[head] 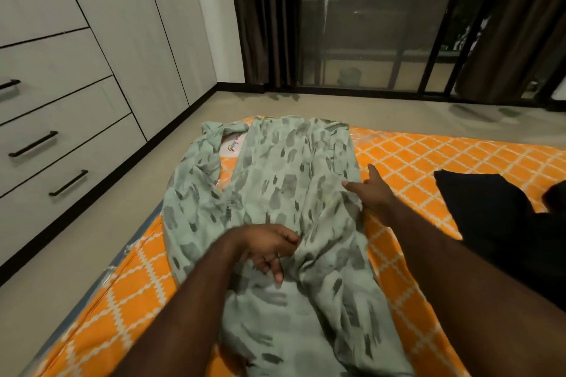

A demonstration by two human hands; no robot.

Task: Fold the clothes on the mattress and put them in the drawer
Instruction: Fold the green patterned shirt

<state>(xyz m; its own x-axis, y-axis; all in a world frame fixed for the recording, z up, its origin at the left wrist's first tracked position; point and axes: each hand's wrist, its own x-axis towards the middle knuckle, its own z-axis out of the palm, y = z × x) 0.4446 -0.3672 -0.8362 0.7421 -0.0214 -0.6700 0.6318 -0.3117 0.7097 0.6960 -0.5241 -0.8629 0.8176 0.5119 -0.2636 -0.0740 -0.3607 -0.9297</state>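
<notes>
Surface: orange mattress (428,156) with white lattice pattern, wrapped in clear plastic, laid directly on pale floor (61,300). Left of scene: light-coloured wardrobe with stacked drawers (61,131), all closed, black bar handles. Far side: dark curtains (260,24) either side of a glass door (367,24) with dark frame. Right, on the mattress: crumpled black garment (496,217), apart from the shirt.

Task item: pale green shirt (291,168) with grey brush-mark print, spread on the left half of the mattress. Long axis near to far, far end at the mattress's far edge, near end running out of view at the bottom. Patch pocket at far right; loose panel bunched toward far left. Fabric wrinkled, not flat.

Left hand (266,246): over shirt centre, fingers curled, pinching a raised fold of the fabric. Right hand (373,193): at shirt's right edge, thumb and forefinger extended and resting on the cloth, nothing gripped.
</notes>
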